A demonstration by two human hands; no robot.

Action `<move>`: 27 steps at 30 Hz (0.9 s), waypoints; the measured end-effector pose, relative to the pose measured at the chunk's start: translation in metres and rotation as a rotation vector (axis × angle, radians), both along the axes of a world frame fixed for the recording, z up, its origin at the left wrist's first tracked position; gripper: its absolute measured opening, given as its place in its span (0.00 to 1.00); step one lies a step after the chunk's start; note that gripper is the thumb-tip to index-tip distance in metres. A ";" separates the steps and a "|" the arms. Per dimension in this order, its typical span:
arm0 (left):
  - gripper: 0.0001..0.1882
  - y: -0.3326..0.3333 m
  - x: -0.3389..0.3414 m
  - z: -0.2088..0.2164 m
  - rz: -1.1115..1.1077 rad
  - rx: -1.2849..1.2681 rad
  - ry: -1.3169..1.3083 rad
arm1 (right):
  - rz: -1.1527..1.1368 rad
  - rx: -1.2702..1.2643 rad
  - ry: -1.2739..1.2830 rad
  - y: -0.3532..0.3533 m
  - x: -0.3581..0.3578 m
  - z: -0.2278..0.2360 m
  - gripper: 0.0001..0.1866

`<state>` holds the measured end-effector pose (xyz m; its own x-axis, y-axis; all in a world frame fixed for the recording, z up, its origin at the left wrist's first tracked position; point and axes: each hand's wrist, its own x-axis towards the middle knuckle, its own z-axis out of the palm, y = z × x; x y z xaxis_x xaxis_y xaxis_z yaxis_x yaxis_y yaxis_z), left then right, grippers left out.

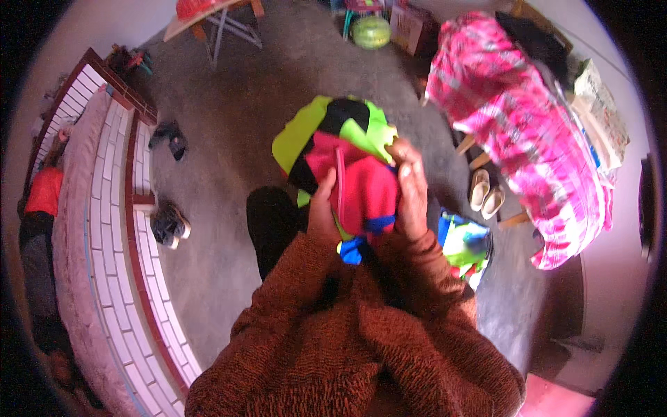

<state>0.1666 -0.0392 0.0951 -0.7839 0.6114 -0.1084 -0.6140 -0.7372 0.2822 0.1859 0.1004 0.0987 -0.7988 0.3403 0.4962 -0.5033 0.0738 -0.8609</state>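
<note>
Pink cloth [366,186], bunched; neon-ylw + blk parts

Grey floor [215,111], pale slippers [479,190] at right, dark shoes [167,227] at left, watermelon [371,33] beyond

Passage over floor [226,149] left of cloth [368,182]; pink cover [514,125] blocks right.

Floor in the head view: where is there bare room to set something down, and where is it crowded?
Bare floor lies between the table and the bright garment, and between the dark shoes and the dark-clad leg. The right is crowded: slippers and a colourful bundle lie between the right arm and the pink cloth.
</note>
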 end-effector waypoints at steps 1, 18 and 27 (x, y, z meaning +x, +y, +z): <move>0.28 0.002 -0.002 0.001 0.007 -0.022 0.006 | 0.033 -0.033 -0.076 -0.001 0.003 0.000 0.14; 0.24 0.008 -0.003 -0.043 0.055 -0.039 -0.121 | 0.130 0.338 -0.058 -0.008 0.008 0.001 0.08; 0.26 -0.001 0.007 -0.021 0.074 -0.064 0.026 | 0.310 0.906 -0.024 -0.006 0.021 0.023 0.40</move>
<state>0.1738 -0.0404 0.0738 -0.8297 0.5442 -0.1245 -0.5504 -0.7604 0.3448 0.2065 0.0948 0.1215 -0.8022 -0.3932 0.4494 -0.5954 0.5836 -0.5522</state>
